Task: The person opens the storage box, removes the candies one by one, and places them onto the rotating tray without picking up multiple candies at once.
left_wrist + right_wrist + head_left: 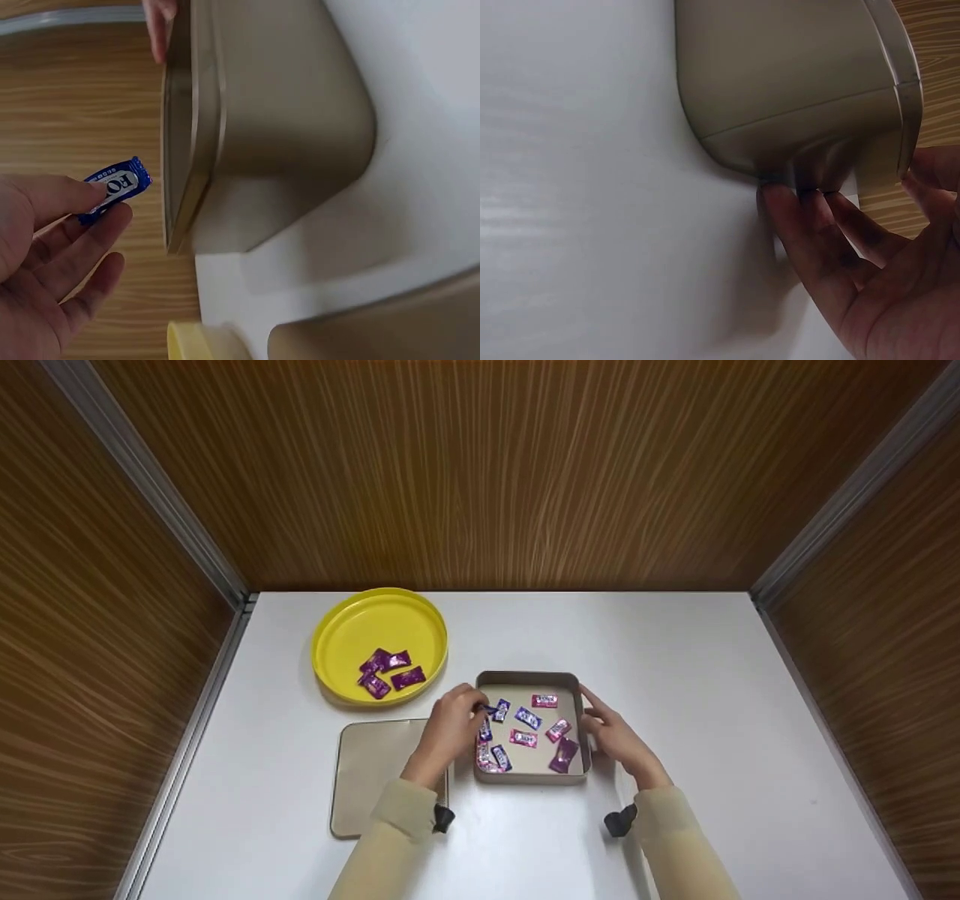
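Between thumb and fingers, my left hand pinches a small blue-wrapped candy, just over the left rim of a shallow beige tin. The wrapper carries white lettering, partly covered by the thumb. Inside the tin lie several small blue candies and pink candies, plus a larger purple candy in the near right corner. My right hand rests against the tin's right side. In the right wrist view its fingers touch the outer wall, and one digit meets the rim.
A round yellow tray holding several purple candies stands at the back left. In front of it a flat beige lid lies on the white table, partly under the left forearm. Wood-grain panels enclose the back and sides.
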`<act>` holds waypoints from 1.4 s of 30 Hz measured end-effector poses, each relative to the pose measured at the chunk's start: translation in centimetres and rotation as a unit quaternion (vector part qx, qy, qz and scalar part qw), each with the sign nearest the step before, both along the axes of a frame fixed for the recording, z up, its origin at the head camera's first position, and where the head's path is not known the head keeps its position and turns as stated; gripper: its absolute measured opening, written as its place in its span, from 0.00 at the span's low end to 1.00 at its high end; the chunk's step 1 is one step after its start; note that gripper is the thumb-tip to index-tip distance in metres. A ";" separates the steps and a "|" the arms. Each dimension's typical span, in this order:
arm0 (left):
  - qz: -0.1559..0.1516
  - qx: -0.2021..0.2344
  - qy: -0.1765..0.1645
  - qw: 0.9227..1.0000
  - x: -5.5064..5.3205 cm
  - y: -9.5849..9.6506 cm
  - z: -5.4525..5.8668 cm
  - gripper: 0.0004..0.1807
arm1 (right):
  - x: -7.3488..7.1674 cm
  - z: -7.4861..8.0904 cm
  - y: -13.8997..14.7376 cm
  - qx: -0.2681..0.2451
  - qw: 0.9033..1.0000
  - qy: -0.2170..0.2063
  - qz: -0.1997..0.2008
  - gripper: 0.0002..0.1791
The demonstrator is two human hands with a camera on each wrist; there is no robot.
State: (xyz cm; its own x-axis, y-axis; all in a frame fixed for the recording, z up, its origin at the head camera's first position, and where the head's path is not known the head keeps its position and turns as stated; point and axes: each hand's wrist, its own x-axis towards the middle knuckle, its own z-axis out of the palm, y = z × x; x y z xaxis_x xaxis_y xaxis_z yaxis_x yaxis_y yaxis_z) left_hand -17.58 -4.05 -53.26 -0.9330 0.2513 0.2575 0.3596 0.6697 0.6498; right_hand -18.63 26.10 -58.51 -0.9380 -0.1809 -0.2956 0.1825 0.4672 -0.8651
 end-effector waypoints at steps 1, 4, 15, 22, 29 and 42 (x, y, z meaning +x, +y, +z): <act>0.006 0.011 0.001 1.000 0.0 -0.4 0.2 0.06 | 0.0 0.0 0.0 -0.001 1.000 0.000 0.000 0.31; 0.029 0.032 0.005 0.999 -0.2 -1.8 0.6 0.06 | -0.1 0.1 0.0 -0.001 1.000 -0.001 0.001 0.32; 0.146 0.060 -0.007 0.987 -0.6 -7.0 1.3 0.06 | 1.2 3.8 -1.3 -0.022 0.999 -0.028 0.006 0.32; 0.187 0.089 -0.018 0.978 -0.6 -10.0 0.9 0.09 | 1.7 4.9 -1.6 -0.015 1.000 -0.022 0.006 0.32; 0.234 0.112 -0.079 0.963 -0.8 -12.5 0.6 0.08 | 1.6 4.8 -1.5 -0.015 1.000 -0.020 0.006 0.32; 0.319 0.122 -0.074 0.937 -2.6 -16.3 -2.0 0.06 | 0.0 0.6 -0.1 -0.026 1.000 -0.016 0.006 0.32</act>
